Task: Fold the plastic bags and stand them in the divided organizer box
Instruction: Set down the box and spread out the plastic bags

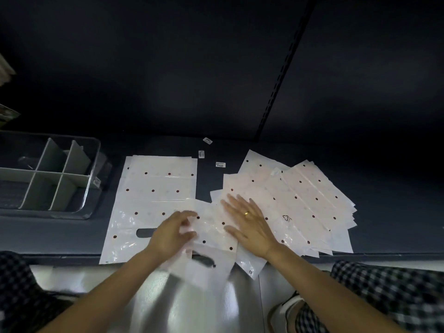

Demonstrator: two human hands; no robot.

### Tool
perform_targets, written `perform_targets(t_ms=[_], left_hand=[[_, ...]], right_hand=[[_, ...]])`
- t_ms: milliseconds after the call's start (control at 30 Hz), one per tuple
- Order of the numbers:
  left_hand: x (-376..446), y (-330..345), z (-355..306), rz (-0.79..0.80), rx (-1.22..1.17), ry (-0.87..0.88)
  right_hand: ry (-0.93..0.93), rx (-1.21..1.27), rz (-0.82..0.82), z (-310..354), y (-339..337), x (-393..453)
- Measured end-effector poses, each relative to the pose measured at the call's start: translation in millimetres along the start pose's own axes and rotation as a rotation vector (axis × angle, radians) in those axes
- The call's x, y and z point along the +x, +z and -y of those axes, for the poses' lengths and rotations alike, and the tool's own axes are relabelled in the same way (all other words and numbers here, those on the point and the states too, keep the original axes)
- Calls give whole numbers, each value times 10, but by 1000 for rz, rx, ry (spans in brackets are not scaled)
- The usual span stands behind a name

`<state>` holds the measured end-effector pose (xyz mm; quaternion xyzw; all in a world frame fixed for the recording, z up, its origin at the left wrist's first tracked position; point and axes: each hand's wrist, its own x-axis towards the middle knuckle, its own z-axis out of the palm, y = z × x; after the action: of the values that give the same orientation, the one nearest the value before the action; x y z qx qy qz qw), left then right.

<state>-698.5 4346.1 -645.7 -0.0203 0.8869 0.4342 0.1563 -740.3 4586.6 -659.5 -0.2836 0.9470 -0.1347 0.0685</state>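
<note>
Left hand point(173, 233) pinches glossy dotted bag point(211, 239); right hand point(249, 224) flat on it

I see thin, glossy plastic bags point(295, 203), whitish with dark dots, fanned on the right, and one flat bag point(153, 193) at centre catching wrinkled highlights near its handle slot. They lie on a dark, matt surface point(72, 236). On the left, the organizer box point(89, 188) looks like clear plastic with matt grey dividers. Nearest me runs smooth, shiny metal point(197, 304). My checked sleeves point(389, 292) are woven cloth.
</note>
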Motion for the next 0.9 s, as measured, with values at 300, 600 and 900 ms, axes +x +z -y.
perform_targets(t_ms=[300,600,900], left_hand=[[-36,271,274,174,850,222],[11,208,395,49,837,48],[238,148,407,17,897,-101]], right_hand=[[185,-246,189,-729,94,-248],[347,-217,106,-1082,-171,-178],[111,-260,191,-856,107,-307]])
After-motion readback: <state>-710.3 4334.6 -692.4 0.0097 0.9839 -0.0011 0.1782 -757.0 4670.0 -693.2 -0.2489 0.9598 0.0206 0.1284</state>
